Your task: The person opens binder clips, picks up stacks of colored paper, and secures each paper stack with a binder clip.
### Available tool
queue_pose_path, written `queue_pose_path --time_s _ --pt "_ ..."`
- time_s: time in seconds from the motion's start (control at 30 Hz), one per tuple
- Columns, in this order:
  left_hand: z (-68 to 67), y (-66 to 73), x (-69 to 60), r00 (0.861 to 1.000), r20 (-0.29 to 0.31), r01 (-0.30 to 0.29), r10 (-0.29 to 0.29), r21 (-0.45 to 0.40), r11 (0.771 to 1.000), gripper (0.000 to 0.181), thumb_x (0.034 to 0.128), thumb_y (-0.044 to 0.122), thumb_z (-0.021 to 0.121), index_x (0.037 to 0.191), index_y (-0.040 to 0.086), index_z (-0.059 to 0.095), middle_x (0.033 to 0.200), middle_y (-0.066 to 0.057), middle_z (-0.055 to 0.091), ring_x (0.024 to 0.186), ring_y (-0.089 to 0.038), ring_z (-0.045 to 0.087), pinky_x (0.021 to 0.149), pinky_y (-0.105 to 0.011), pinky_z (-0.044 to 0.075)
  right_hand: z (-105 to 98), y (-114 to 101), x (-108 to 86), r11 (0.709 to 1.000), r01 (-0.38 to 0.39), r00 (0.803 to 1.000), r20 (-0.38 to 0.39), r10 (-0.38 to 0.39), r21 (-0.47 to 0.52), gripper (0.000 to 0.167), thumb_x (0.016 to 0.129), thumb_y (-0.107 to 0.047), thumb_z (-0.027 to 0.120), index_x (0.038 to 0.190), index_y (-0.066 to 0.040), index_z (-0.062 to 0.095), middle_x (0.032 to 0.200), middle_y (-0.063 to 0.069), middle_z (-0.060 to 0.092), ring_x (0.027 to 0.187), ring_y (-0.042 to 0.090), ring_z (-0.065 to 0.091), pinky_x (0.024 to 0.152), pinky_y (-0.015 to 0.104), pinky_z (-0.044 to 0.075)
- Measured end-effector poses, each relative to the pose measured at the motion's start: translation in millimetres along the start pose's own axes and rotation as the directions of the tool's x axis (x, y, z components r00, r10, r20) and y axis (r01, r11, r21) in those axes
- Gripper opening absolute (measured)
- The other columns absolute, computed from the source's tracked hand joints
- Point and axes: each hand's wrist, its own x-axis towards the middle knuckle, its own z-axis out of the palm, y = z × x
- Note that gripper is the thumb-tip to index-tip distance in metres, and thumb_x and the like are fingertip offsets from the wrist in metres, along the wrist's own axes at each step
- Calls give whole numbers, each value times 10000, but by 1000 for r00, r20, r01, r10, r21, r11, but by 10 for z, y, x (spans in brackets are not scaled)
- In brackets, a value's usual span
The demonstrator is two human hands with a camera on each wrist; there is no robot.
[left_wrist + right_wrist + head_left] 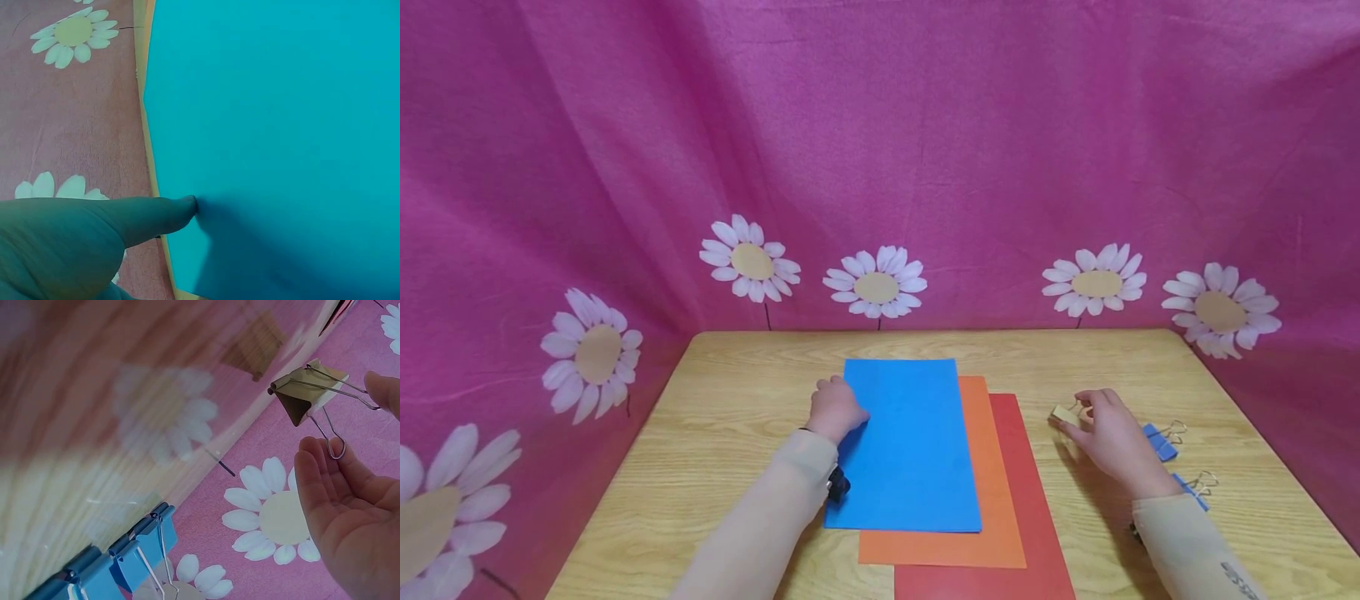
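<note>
My left hand (837, 408) is at the left edge of the blue paper (910, 458), its thumb (159, 215) lying on top; the other fingers are mostly hidden in the left wrist view. Beneath the blue paper, an orange sheet (988, 500) and a red sheet (1033, 517) stick out in steps to the right and toward me. Above the table on the right, my right hand (1116, 437) holds a yellow binder clip (309, 390) by its wire handles, thumb on one and fingertips at the other. The clip is apart from the paper.
Two blue binder clips (1161, 442) (1191, 492) lie beside my right hand and forearm. The wooden table (737, 375) is enclosed by a magenta cloth (970, 150) printed with daisies at the back and sides.
</note>
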Motion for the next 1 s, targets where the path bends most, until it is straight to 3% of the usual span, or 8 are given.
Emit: queue_pose_path --time_s 0.57,0.77,1.0 --pt "-7 22 -10 1000 16 -14 15 -38 999 503 903 204 766 1215 -132 559 1057 -239 542 914 -331 547 840 -471 559 7 -9 -7 1000 4 1000 -7 -4 -13 558 941 -217 745 1322 119 512 1204 302 538 1078 466 631 853 569 567" --pt "-20 16 -21 1000 15 -21 21 -32 999 525 888 207 782 1211 -139 556 1076 -250 550 895 -328 549 842 -466 550 9 -15 -8 1000 7 1000 -3 -7 -17 555 943 -210 745 1323 118 508 1230 310 529 1082 464 633 864 573 565" --pt "-24 -17 -11 1000 23 -5 7 -85 996 576 869 233 822 1236 -129 564 1065 -232 554 886 -320 554 828 -467 570 14 -12 -3 1000 13 1000 -9 -13 -16 563 938 -220 753 1314 120 508 1230 305 529 1068 455 636 883 586 553"
